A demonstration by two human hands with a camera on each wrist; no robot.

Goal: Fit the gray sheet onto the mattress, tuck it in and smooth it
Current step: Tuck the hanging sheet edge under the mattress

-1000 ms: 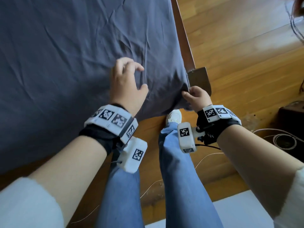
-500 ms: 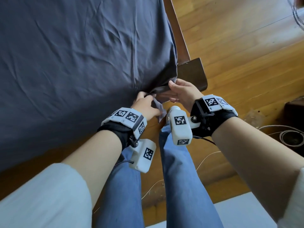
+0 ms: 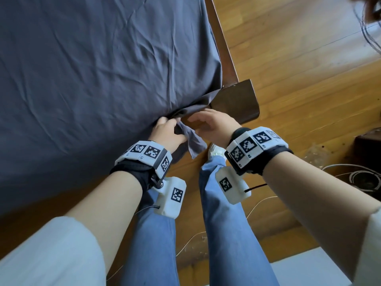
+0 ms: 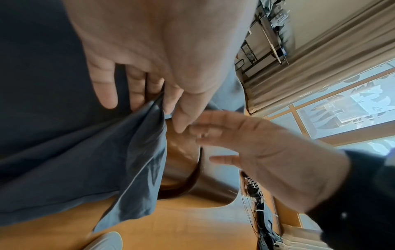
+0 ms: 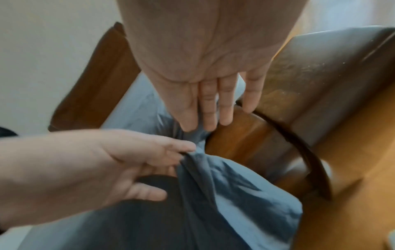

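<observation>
The gray sheet (image 3: 103, 79) covers the mattress top, with creases. At the near right corner a loose flap (image 3: 194, 144) hangs down over the wooden frame. My left hand (image 3: 167, 131) is at the mattress's lower edge and pinches a fold of the sheet (image 5: 235, 194) between thumb and fingers (image 5: 183, 148). My right hand (image 3: 210, 122) is just right of it with fingers straight; its fingertips (image 5: 192, 125) press the cloth at the corner beside the bed post. In the left wrist view the left hand (image 4: 171, 111) holds the sheet (image 4: 85, 160) edge, with the right hand (image 4: 245, 143) flat and close by.
A dark wooden corner post (image 3: 237, 104) and side rail (image 3: 224, 48) frame the bed. My legs in jeans (image 3: 226, 223) and a white shoe (image 3: 216, 151) stand against the foot rail. Coiled cables (image 3: 360, 178) and a dark box (image 3: 369, 145) lie on the wood floor at right.
My left hand left the mattress top and came down to the corner, where it took the sheet flap. My right hand shifted left and straightened its fingers against the corner.
</observation>
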